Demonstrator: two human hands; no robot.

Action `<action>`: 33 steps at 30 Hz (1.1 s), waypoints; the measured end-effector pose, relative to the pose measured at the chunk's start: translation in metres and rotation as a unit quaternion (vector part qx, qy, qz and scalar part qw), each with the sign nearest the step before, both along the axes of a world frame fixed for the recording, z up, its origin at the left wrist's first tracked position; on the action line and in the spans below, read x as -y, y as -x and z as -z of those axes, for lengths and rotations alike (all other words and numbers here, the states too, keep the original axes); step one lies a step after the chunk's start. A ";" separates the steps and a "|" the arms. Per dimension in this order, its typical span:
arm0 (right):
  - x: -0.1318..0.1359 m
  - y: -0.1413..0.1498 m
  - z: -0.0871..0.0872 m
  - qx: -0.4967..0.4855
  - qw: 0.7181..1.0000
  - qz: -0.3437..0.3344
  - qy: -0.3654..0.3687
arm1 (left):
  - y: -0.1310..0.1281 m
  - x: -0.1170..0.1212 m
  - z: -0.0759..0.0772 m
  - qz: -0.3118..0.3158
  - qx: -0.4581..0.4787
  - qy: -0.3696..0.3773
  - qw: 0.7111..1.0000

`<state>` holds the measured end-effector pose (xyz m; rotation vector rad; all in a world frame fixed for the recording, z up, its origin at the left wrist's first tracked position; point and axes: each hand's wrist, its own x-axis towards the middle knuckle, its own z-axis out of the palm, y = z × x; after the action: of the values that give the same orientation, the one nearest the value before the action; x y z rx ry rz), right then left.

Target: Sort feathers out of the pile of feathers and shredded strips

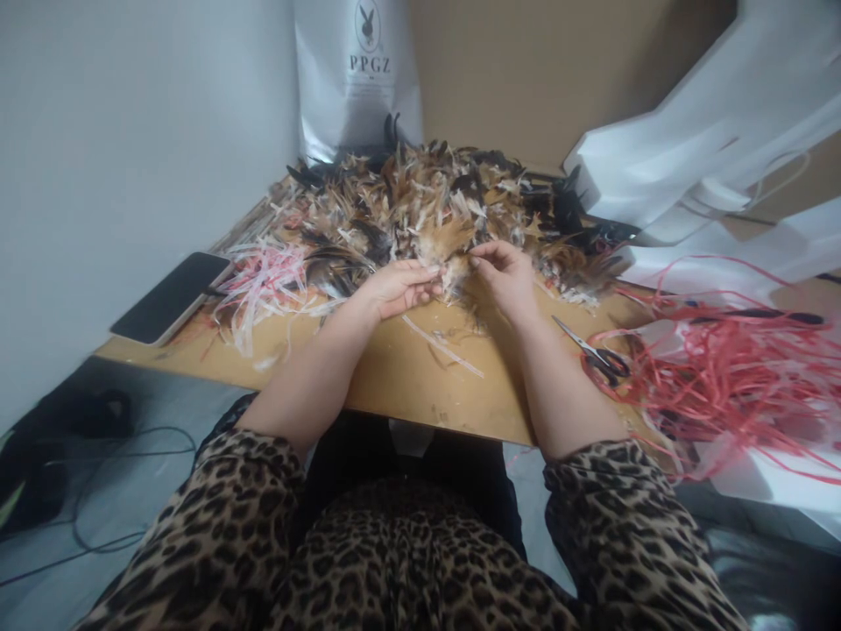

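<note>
A small bunch of brown feathers (448, 238) stands up between my hands, its pale fluffy base low at the fingers. My left hand (408, 287) is closed on that base, palm turned partly up, thumb pressed over the fingers. My right hand (505, 273) pinches at the bunch's right side with thumb and forefinger; what lies in the pinch is too small to make out. Just behind spreads a large heap of brown, black and white feathers (394, 193). Thin white strips (443, 346) lie on the wooden table (420, 386) below my hands.
Scissors (595, 352) lie right of my right forearm, beside a tangle of red strips (729, 377). Pink and white strips (266, 285) and a dark-screened phone (169, 298) are at the left. A white bag (358, 88) stands behind the heap. White sewing-machine-like equipment (683, 158) rises at right.
</note>
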<state>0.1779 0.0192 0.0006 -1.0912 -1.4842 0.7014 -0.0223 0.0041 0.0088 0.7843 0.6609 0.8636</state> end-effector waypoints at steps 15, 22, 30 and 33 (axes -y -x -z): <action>0.019 0.014 -0.019 0.033 0.999 0.031 0.025 | -0.005 -0.004 0.005 -0.130 -0.103 -0.086 0.982; 0.025 0.020 -0.019 0.008 0.969 -0.085 0.232 | -0.006 -0.003 0.006 -0.109 -0.095 -0.067 0.987; 0.021 0.025 -0.015 -0.173 0.917 -0.141 0.330 | -0.005 -0.001 0.005 -0.097 -0.066 -0.040 0.992; 0.020 0.023 -0.013 -0.203 0.921 -0.138 0.301 | -0.003 0.000 0.001 -0.098 -0.048 -0.032 0.993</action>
<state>0.1554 -0.0004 0.0136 -1.0967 -1.0848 1.5587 -0.0194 0.0045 0.0079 0.8314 0.8087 1.0347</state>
